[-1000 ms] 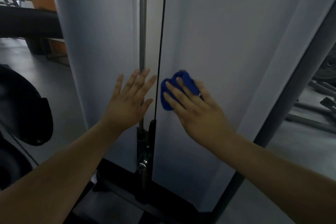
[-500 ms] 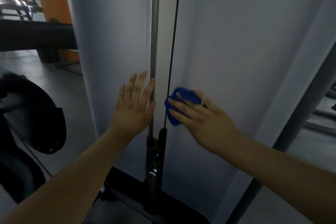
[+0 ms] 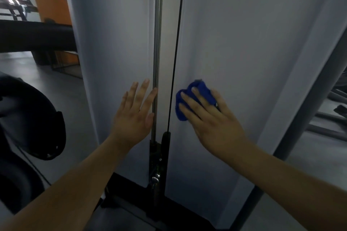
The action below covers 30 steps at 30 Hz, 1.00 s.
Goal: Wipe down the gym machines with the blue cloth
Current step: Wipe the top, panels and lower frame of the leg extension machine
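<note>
**Gym machine shroud, wipe in hand: hazards**

Left hand (image 3: 134, 118): flat, fingers straight, on left panel (image 3: 112, 43), index finger against guide rod (image 3: 158, 43); likely pinch point should the machine move.
Cable (image 3: 177, 43): could snag the cloth.
Blue cloth (image 3: 193, 99): bunched against right panel (image 3: 253, 52) under the flat right hand (image 3: 212, 124); merely pressed, so it may slip free.
</note>
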Motion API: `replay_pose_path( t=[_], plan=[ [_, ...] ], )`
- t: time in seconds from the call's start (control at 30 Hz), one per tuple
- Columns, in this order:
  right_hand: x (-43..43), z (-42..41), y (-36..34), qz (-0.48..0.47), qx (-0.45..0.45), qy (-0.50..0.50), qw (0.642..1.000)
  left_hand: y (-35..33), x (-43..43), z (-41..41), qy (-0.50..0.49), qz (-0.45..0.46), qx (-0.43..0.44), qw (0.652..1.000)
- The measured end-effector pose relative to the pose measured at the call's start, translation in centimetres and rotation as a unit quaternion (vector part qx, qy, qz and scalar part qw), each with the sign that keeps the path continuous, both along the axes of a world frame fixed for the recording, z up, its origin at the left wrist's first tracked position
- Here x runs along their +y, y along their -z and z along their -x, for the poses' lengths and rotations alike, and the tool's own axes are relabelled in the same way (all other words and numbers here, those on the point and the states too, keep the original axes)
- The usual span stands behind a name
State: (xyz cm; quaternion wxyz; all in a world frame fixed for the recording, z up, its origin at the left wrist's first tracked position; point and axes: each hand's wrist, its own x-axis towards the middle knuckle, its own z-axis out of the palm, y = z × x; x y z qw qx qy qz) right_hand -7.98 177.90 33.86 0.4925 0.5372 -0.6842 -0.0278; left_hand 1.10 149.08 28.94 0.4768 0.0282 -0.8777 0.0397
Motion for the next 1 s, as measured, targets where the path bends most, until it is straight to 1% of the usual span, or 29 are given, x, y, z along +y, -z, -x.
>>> replay_pose_path(
  t=[0.1,0.13,0.27,0.33,0.4,0.47,0.6,0.7,0.8,0.87,0.93,1.0],
  plan=[
    [0.4,1.0,3.2,-0.1,0.017,-0.018,0.995,0.0,0.2,-0.2,0.005,-0.003,-0.003,1.0],
    [0.4,1.3,3.4,-0.112,0.021,-0.023,0.993,-0.1,0.4,-0.3,0.011,-0.011,-0.002,1.0],
    [-0.5,1.4,-0.3,-0.047,0.013,-0.058,0.997,-1.0,3.8,-0.8,0.079,-0.06,0.029,0.995],
    [-0.7,1.2,-1.0,-0.032,0.009,-0.066,0.997,-1.4,6.4,-1.1,0.148,-0.029,0.034,0.988],
    [-0.5,1.2,-0.5,-0.035,0.01,-0.063,0.997,-1.7,8.4,-1.0,0.216,0.035,0.021,0.975],
    [0.1,1.3,-0.5,-0.058,0.017,-0.057,0.997,-1.8,9.5,-0.3,0.245,0.06,0.009,0.968],
    [1.2,0.8,-1.4,-0.084,0.015,-0.032,0.996,-1.6,10.3,1.5,0.261,0.027,0.016,0.965],
    [2.3,0.3,-1.5,-0.101,0.017,0.003,0.995,-1.6,10.3,2.2,0.279,0.042,0.021,0.959],
    [3.9,-0.2,-1.4,-0.072,0.01,-0.016,0.997,-1.8,10.4,2.7,0.293,0.05,0.021,0.955],
    [5.3,-0.4,-1.0,-0.055,0.027,-0.014,0.998,-1.7,10.3,3.1,0.289,0.056,0.027,0.955],
    [7.1,-0.5,-0.7,-0.07,0.039,0.003,0.997,-1.2,10.2,3.3,0.279,0.079,0.031,0.956],
    [9.0,-0.5,-1.0,-0.086,0.041,0.016,0.995,-0.7,10.1,3.6,0.272,0.082,0.027,0.958]
  ],
)
